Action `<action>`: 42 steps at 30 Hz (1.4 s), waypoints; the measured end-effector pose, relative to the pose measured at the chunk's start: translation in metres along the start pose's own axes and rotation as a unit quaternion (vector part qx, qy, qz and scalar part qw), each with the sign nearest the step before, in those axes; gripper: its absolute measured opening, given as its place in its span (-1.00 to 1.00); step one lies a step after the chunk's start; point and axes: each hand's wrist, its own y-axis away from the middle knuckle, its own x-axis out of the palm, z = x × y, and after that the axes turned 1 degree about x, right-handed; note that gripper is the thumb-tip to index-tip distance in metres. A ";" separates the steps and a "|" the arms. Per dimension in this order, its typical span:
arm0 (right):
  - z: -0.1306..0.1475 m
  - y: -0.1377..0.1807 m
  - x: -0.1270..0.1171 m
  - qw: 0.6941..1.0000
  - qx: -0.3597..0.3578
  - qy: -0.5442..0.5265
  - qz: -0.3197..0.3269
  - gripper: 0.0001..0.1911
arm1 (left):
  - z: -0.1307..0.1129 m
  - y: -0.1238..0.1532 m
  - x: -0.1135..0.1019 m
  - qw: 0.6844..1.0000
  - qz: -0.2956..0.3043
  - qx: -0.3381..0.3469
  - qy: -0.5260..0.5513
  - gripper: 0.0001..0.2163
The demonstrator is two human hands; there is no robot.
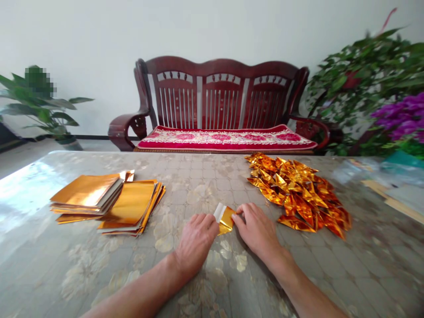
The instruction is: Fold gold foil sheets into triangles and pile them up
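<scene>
Between my hands, at the middle of the table, is a small piece of gold foil paper (pixel 227 218), partly folded, with a pale strip along its upper left edge. My left hand (pixel 199 235) grips its left side with curled fingers. On the right side, my right hand (pixel 255 227) pinches the edge between thumb and fingers. Flat gold foil sheets lie in two overlapping stacks (pixel 134 201) to the left. A heap of folded, pointed gold foil pieces (pixel 298 194) sits to the right, beyond my right hand.
The table (pixel 99 269) has a clear-looking patterned cover. Plastic bags (pixel 357 168) and flat card pieces (pixel 394 201) lie at its right end. Behind stands a dark wooden bench (pixel 220 101) with a red patterned cushion (pixel 228 138). Plants (pixel 49 106) and purple flowers (pixel 402 115) flank it.
</scene>
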 end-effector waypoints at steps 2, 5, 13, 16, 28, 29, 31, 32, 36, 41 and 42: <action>0.003 -0.001 0.000 1.000 0.009 0.003 -0.005 -0.89 | 0.000 0.000 0.001 1.000 0.009 0.001 0.010 -0.91; 0.006 -0.003 0.000 1.000 0.021 -0.012 -0.005 -0.90 | 0.000 0.000 0.001 1.000 0.018 0.004 0.015 -0.93; 0.007 -0.008 -0.004 0.992 0.073 -0.096 0.041 -0.84 | -0.004 0.003 0.002 0.999 0.020 0.025 0.029 -0.93; 0.006 -0.010 -0.007 0.987 0.091 -0.116 0.070 -0.76 | -0.005 0.002 0.002 0.999 0.003 0.027 0.031 -0.86; 0.006 -0.014 -0.016 0.984 0.091 -0.103 0.111 -0.79 | -0.005 -0.003 0.000 0.998 -0.001 0.068 0.013 -0.71; 0.006 -0.014 -0.016 0.985 0.086 -0.102 0.114 -0.79 | -0.006 -0.003 0.000 0.998 -0.001 0.067 0.013 -0.70; 0.005 -0.014 -0.016 0.985 0.080 -0.100 0.114 -0.80 | -0.006 -0.002 0.001 0.998 -0.003 0.063 0.010 -0.66; 0.005 -0.014 -0.015 0.985 0.082 -0.099 0.111 -0.82 | -0.007 -0.001 0.002 0.998 -0.006 0.058 0.007 -0.63; 0.006 -0.014 -0.012 0.988 0.094 -0.094 0.085 -0.87 | -0.008 0.003 0.002 0.999 -0.020 0.045 -0.001 -0.57; 0.005 -0.013 -0.010 0.992 0.080 -0.077 0.066 -0.81 | -0.008 0.005 -0.002 0.998 -0.002 0.064 0.013 -0.69; 0.004 -0.012 -0.011 0.992 0.074 -0.077 0.064 -0.78 | -0.008 0.005 -0.003 0.998 0.001 0.067 0.015 -0.69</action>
